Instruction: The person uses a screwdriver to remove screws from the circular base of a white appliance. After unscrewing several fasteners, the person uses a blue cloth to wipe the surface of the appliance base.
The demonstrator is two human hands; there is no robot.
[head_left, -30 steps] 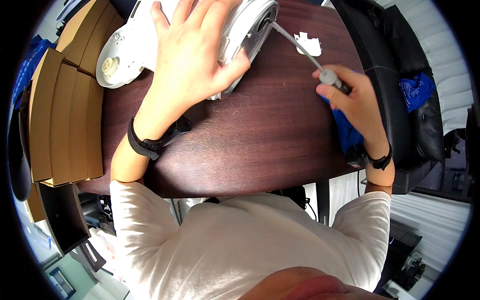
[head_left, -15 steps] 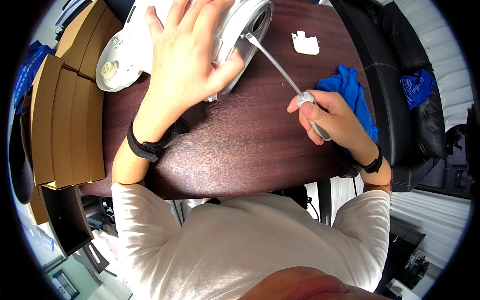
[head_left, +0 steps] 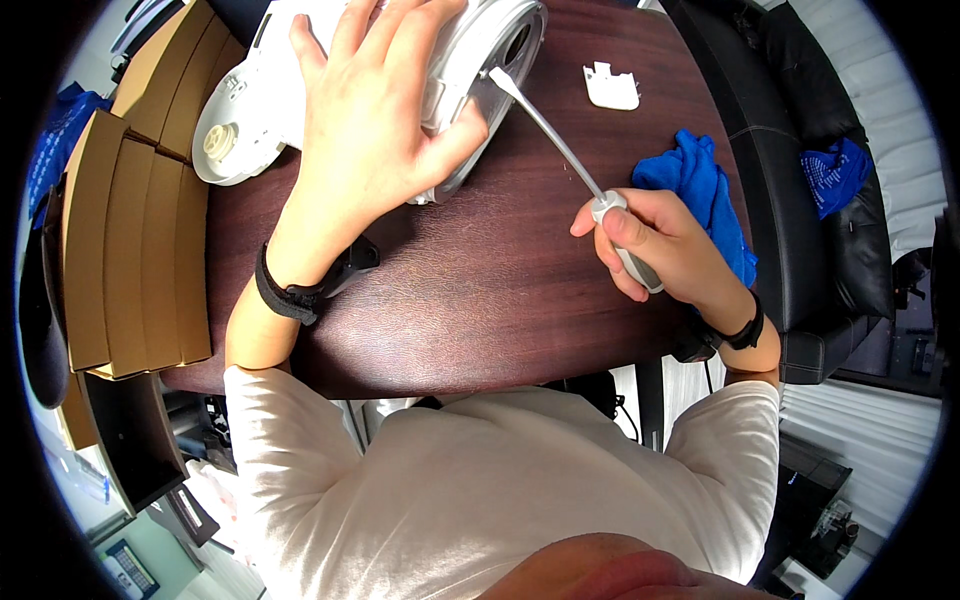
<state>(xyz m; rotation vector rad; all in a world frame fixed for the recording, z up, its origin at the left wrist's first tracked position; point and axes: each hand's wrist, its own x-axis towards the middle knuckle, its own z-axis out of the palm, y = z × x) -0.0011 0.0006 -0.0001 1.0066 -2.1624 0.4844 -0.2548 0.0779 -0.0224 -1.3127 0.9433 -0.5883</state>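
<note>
The white appliance (head_left: 462,48) at the far edge looks smooth, glossy plastic, the screwdriver (head_left: 578,166) has a shiny metal shaft (head_left: 545,129) and plastic-looking handle (head_left: 640,268), the table (head_left: 450,300) wears glossy wood grain, the right-hand cloth (head_left: 705,195) is matt fabric, and the left-hand boxes (head_left: 130,240) are matt cardboard.

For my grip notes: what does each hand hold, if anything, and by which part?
Right hand: a flat-blade screwdriver, by its grey handle. Left hand: no clear hold; it lies spread over the white plastic housing.

place: office-like room | signs: wood-grain desk (head_left: 450,330), black sofa (head_left: 775,180), cardboard boxes (head_left: 130,260), white curtain (head_left: 905,180)
</note>
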